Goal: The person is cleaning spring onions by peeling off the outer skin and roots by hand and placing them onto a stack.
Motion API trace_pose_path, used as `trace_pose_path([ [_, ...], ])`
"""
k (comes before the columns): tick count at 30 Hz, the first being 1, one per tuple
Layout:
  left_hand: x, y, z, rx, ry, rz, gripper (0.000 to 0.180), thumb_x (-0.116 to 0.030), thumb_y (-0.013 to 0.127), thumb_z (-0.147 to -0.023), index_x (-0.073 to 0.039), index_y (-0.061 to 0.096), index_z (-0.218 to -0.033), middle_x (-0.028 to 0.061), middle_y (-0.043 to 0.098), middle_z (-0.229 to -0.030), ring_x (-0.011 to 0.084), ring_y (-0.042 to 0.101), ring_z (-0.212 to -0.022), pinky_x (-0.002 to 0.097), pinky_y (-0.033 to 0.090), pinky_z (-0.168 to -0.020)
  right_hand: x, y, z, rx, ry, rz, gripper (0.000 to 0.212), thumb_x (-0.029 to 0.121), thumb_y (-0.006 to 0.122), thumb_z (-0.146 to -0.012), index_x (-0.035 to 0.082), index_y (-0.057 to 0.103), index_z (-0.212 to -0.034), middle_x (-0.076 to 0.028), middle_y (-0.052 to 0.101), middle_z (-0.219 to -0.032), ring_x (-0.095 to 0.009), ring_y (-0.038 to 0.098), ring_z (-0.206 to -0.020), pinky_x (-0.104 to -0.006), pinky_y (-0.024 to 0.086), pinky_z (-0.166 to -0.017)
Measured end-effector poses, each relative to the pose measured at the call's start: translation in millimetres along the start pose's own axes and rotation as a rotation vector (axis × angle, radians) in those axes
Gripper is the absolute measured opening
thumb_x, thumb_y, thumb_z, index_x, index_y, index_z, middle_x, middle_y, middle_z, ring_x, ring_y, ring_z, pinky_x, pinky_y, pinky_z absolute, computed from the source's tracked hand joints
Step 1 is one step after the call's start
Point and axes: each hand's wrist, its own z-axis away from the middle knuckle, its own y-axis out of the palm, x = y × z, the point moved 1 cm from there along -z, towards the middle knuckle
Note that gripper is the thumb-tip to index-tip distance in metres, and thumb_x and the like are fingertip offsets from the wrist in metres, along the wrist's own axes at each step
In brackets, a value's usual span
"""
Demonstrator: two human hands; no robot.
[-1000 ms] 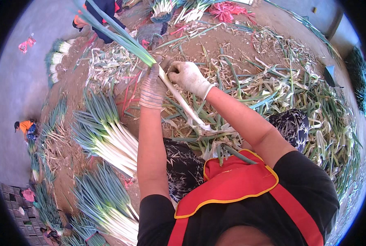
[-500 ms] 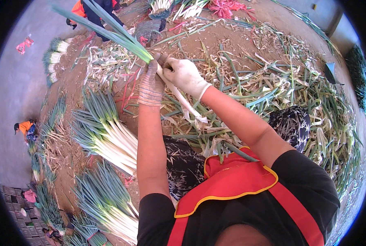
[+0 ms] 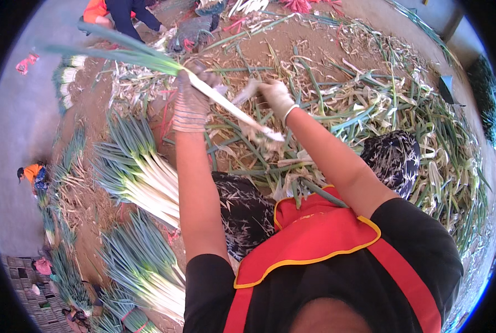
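My left hand (image 3: 191, 105), in a dirty striped glove, is wrapped round a long green onion (image 3: 228, 105) where its white shank meets the leaves. The onion slants, green leaves toward the upper left, root end toward the lower right. To the right of it, my right hand (image 3: 278, 100) in a whitish glove is apart from the shank. Its fingers pinch a pale strip of peeled skin (image 3: 246, 92), slightly blurred. Left of my left forearm lie two bundles of cleaned green onions, an upper bundle (image 3: 151, 180) and a lower bundle (image 3: 153, 272).
Stripped leaves and peelings (image 3: 364, 116) cover the ground ahead and to the right. Another person (image 3: 128, 14) in orange and dark clothes is at the far left; a second person (image 3: 34, 175) is farther off. More onions (image 3: 67, 83) lie at the left.
My right hand has moved off the onion to the right, pulling a pale strip of skin. My left hand has shifted slightly left and down, and the onion now lies flatter.
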Motion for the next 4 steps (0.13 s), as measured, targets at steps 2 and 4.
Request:
trace_pose_path([
  [2, -15, -35, -9, 0.225, -0.095, 0.173, 0.060, -0.060, 0.073, -0.074, -0.008, 0.057, -0.101, 0.0001, 0.055, -0.081, 0.0217, 0.060, -0.080, 0.0393, 0.053, -0.077, -57, -51, -39, -0.111, 0.046, 0.103, 0.024, 0.018, 0.056, -0.093, 0.000, 0.059, -0.109, -0.011, 0.068, -0.084, -0.024, 0.067, -0.064, -0.0362, 0.057, -0.056],
  [4, -18, -59, -30, 0.417, -0.237, 0.394, 0.061, -0.064, 0.072, -0.073, -0.012, 0.057, -0.100, -0.0013, 0.054, -0.082, 0.0209, 0.059, -0.081, 0.0393, 0.053, -0.077, -108, -91, -79, -0.032, 0.089, -0.090, 0.037, 0.025, 0.058, -0.094, 0.001, 0.054, -0.122, -0.016, 0.069, -0.101, -0.029, 0.070, -0.086, -0.0397, 0.059, -0.074],
])
